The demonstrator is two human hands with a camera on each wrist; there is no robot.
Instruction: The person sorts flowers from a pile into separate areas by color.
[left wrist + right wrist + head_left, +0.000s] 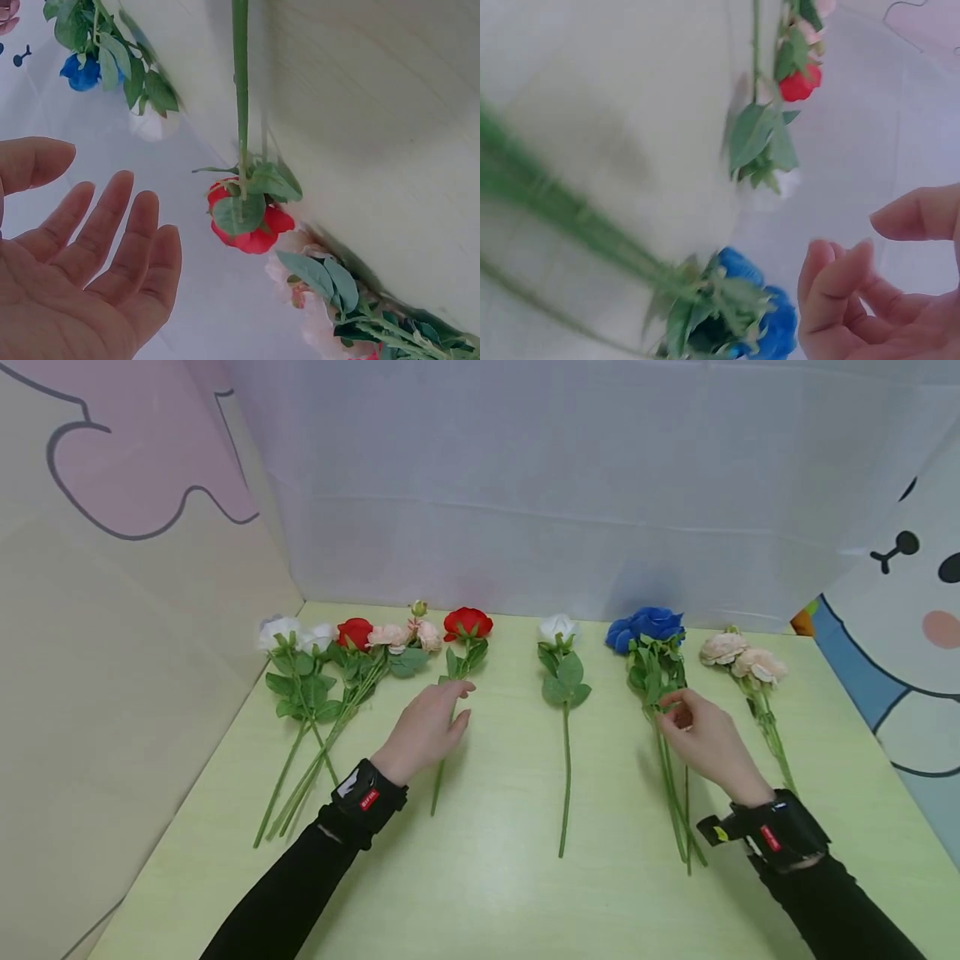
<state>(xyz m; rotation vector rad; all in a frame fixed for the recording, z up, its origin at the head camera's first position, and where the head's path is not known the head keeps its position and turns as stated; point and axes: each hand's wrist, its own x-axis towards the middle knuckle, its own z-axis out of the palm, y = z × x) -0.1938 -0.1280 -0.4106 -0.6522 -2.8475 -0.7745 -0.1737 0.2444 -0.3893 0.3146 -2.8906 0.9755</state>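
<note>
My left hand (427,727) hovers over the stem of a red rose (468,623), its palm and spread fingers holding nothing in the left wrist view. On the right, my right hand (705,737) is beside the stems of the blue roses (654,623). Its fingers are loosely bent, with a gap to the thumb and nothing between them in the right wrist view. Between the hands a single white rose (558,628) lies with its bloom toward the back and its stem toward me.
At the left lies a group with white roses (281,630), another red rose (355,632) and pale pink flowers (390,637), stems crossing. More pale pink flowers (759,665) lie at the far right. White sheeting (525,510) backs the light yellow-green table (480,877).
</note>
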